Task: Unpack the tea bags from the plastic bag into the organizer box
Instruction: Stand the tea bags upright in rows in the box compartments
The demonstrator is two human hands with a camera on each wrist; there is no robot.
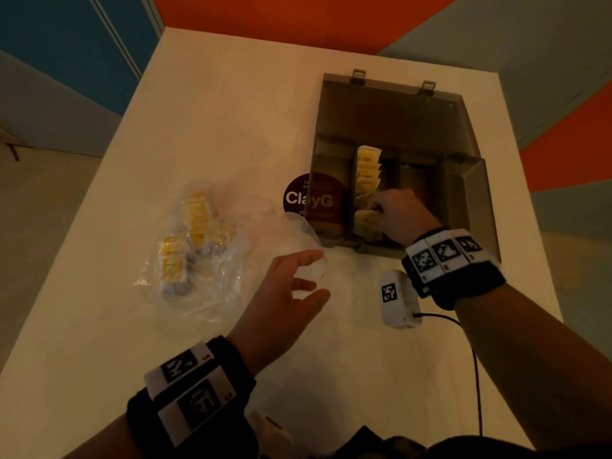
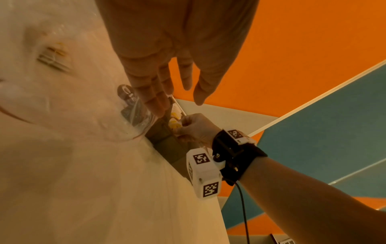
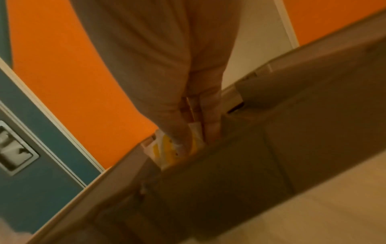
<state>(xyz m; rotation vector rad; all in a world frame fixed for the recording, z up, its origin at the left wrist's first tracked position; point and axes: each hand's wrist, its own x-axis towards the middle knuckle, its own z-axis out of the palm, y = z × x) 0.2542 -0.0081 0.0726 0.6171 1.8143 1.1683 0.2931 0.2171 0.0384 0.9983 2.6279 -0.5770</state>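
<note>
The grey organizer box (image 1: 463, 207) stands open on the table, its lid tipped back. A row of yellow tea bags (image 1: 367, 170) fills one middle compartment. My right hand (image 1: 381, 213) reaches into that compartment's near end and pinches a yellow tea bag (image 1: 362, 219), seen also between its fingers (image 3: 213, 122) as the tea bag (image 3: 167, 148) at the box (image 3: 240, 165) rim. The clear plastic bag (image 1: 198, 253) lies to the left with several yellow tea bags (image 1: 195, 213) inside. My left hand (image 1: 308, 283) hovers with straight fingers (image 2: 154, 99) by the bag's mouth (image 2: 137, 115).
A round dark sticker (image 1: 303, 198) reading "ClayG" lies partly under the box's left side. The white table (image 1: 231, 111) ends at edges left and right, with orange and blue walls beyond. A black cable (image 1: 477, 376) trails from my right wrist.
</note>
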